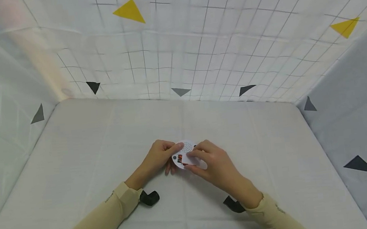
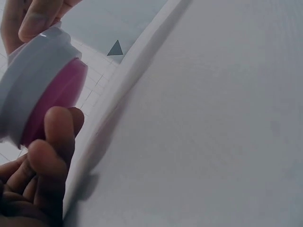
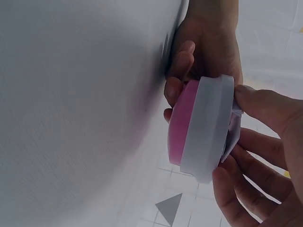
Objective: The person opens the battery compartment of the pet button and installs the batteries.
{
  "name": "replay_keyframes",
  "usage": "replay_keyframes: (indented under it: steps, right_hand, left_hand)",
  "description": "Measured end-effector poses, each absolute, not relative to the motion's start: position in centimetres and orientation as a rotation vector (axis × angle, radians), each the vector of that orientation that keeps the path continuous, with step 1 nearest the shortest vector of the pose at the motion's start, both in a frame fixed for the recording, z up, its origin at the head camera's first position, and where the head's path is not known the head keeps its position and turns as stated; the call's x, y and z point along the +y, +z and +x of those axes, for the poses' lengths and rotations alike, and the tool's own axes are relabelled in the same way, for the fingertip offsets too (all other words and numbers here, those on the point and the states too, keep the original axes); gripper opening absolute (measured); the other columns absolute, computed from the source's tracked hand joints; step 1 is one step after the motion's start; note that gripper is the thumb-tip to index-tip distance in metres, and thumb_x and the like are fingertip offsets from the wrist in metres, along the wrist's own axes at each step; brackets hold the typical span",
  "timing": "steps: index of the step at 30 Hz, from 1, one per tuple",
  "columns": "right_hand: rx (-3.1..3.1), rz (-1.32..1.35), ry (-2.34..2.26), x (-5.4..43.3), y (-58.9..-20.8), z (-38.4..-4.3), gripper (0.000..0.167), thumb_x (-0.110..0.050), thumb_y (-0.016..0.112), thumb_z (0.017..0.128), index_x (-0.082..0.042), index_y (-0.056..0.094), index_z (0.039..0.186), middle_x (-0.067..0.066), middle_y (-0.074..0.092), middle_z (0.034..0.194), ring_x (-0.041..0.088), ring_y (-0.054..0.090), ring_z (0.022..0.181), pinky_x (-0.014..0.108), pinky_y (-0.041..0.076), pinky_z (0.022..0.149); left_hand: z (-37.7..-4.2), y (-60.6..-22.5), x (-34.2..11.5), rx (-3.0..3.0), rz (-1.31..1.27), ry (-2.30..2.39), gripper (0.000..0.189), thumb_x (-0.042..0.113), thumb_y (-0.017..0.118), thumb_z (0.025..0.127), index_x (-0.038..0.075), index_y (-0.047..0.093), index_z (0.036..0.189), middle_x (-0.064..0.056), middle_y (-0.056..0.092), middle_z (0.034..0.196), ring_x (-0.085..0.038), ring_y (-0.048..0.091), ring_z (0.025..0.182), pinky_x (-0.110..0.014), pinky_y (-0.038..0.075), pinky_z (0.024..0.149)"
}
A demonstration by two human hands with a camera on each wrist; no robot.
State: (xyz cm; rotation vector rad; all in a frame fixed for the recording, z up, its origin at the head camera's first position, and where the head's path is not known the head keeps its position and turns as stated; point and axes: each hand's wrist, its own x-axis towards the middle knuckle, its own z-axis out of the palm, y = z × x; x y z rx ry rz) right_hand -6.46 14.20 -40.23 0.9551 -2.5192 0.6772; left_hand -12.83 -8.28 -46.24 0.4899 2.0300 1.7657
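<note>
A round white device [image 1: 187,146] with small holes in its back is held just above the table. Its other side is a pink dome [image 3: 182,125]. My left hand [image 1: 160,155] grips its left edge, thumb on the white back and fingers against the pink side. Beside that thumb, an open battery compartment [image 1: 180,158] shows red and dark parts inside. Fingers and thumb of my right hand [image 1: 217,161] pinch a small white cover [image 3: 233,135] at the back. The cover stands tilted out from the device; whether it is fully loose is hidden.
A white cloth-covered table [image 1: 110,130] spreads around the hands. White sheet walls with grid lines and yellow [image 1: 130,11], grey and black triangles stand at the back and sides. Black curved pieces [image 1: 149,198] stick out by both wrists.
</note>
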Motion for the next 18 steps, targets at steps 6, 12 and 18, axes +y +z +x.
replay_keyframes:
  steps: [6,12,18]
  right_hand:
    - [-2.496,0.982,0.674,13.88,-40.50,-6.40,0.034,-0.026,0.095,0.079,-0.011,0.081,0.106,-0.001,0.066,0.097,0.012,0.060,0.089,0.024,0.054,0.070]
    - [-2.488,0.979,0.699,13.60,-40.82,-6.40,0.033,-0.023,0.095,0.080,-0.010,0.081,0.107,-0.001,0.068,0.098,0.012,0.061,0.090,0.023,0.054,0.070]
    - [-2.465,0.975,0.749,13.45,-41.00,-6.59,0.031,-0.021,0.095,0.080,-0.010,0.081,0.106,-0.001,0.068,0.098,0.012,0.060,0.089,0.023,0.053,0.069]
  left_hand:
    - [-12.84,-46.22,-8.24,2.036,0.500,1.766,0.043,0.044,0.064,0.105,0.008,0.076,0.084,-0.018,0.067,0.059,-0.021,0.056,0.039,-0.029,0.047,0.038]
    - [-12.86,-46.19,-8.24,2.040,0.497,1.764,0.044,0.045,0.064,0.105,0.008,0.076,0.085,-0.017,0.067,0.059,-0.020,0.056,0.039,-0.028,0.046,0.038]
    - [-12.83,-46.11,-8.20,2.039,0.495,1.762,0.043,0.045,0.064,0.105,0.009,0.076,0.085,-0.016,0.067,0.059,-0.020,0.056,0.039,-0.027,0.046,0.038]
